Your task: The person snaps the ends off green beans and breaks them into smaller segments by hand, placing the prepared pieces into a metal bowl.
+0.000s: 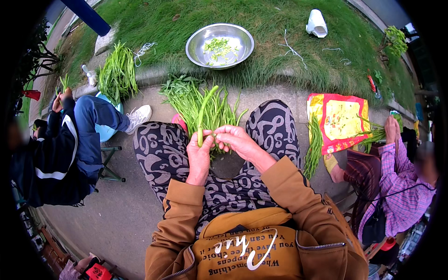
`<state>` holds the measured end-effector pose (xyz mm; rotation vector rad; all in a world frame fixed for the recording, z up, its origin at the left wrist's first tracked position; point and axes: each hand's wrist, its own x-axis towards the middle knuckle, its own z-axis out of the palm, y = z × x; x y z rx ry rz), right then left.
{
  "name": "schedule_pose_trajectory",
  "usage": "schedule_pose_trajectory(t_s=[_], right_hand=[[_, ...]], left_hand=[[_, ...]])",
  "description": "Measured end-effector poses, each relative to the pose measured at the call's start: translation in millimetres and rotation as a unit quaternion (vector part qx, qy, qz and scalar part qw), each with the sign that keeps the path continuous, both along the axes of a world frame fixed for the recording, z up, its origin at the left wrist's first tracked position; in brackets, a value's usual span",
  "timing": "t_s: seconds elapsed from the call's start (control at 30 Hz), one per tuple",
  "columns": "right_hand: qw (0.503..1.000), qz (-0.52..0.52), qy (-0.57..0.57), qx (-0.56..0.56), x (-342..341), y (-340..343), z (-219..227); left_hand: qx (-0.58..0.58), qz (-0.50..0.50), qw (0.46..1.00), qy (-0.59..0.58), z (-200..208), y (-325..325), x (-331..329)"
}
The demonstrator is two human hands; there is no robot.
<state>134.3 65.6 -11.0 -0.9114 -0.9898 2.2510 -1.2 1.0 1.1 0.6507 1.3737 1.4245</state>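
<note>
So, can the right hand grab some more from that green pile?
Probably yes: the green pile lies just past the right hand, and nothing seems to block the way. Its fingers do look busy beside the left hand, though.

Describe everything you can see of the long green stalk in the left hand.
The green stalk is long, slender, smooth-looking and slightly curved, paler than the leafy heap behind it in view. Its lower part is pinched in the left hand; the rest points away from the person, tip leaning right. Whether the right hand touches it is unclear.
</note>
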Motion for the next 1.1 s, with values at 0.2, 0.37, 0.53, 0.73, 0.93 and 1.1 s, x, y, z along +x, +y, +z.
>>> schedule_pose_trajectory(t_s=[0.2, 0.37, 0.53, 0.73, 0.93, 1.1], right_hand=[[0.997, 0.011, -0.040, 0.062, 1.0, 0.1, -3.1], [0.965, -0.021, -0.161, 0.208, -1.5, -2.4, -2.0], [0.914, -0.048, -0.213, 0.342, -3.6, -5.2, 3.2], [0.903, -0.057, -0.211, 0.370, -4.9, -6.8, 8.9], [0.894, -0.072, -0.206, 0.391, -6.6, -7.3, 16.6], [0.926, -0.085, -0.155, 0.334, -7.7, -7.5, 11.0]], left_hand=[[-0.003, -0.016, 1.000, 0.014, -2.2, -0.8, -0.3], [-0.029, -0.024, 0.997, 0.072, -0.7, -0.4, 1.0], [-0.019, -0.019, 0.981, 0.190, -17.5, -3.2, -3.6], [-0.052, -0.035, 0.979, 0.196, -11.1, -1.6, -2.5], [-0.056, -0.043, 0.997, 0.011, -1.2, -1.2, 0.4], [-0.050, -0.054, 0.989, -0.131, 1.3, -2.6, -2.0]])
